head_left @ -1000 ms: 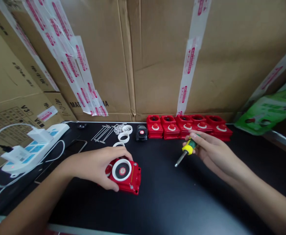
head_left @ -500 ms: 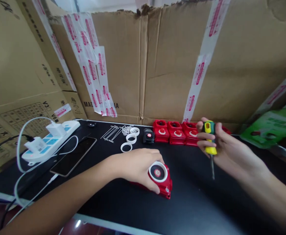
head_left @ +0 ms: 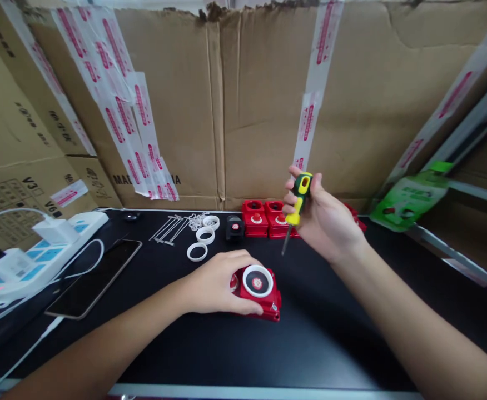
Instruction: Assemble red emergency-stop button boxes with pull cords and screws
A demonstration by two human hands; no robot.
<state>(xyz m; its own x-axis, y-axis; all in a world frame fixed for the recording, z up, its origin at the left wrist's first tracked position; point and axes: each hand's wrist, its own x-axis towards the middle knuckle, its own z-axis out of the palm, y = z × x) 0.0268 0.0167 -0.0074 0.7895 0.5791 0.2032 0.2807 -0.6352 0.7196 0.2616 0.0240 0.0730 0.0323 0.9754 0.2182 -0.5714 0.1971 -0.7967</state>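
My left hand point(head_left: 222, 284) is closed around the left part of a red box-shaped device point(head_left: 273, 294) on the black table. A white ring point(head_left: 246, 286) surrounds the dark round face on top of the device, and a small screw shows near its front right corner. Part of a red knob peeks out beside my fingers. My right hand point(head_left: 327, 219) grips a yellow and green screwdriver point(head_left: 295, 211), raised above the table to the right of the device. Its metal tip points down and slightly left, apart from everything.
Several similar red devices point(head_left: 255, 222) line the back, beside a black block point(head_left: 234, 228). White rings point(head_left: 197, 252), a white chain point(head_left: 197, 222) and metal rods point(head_left: 168, 230) lie left of them. A phone point(head_left: 95, 278) and power strip point(head_left: 43, 255) are at left; a green pouch point(head_left: 412, 197) at right.
The view has turned to the right. My right hand has brought the screwdriver leftward, nearer the red device, and its tip now slants left. My left hand keeps its hold on the device.
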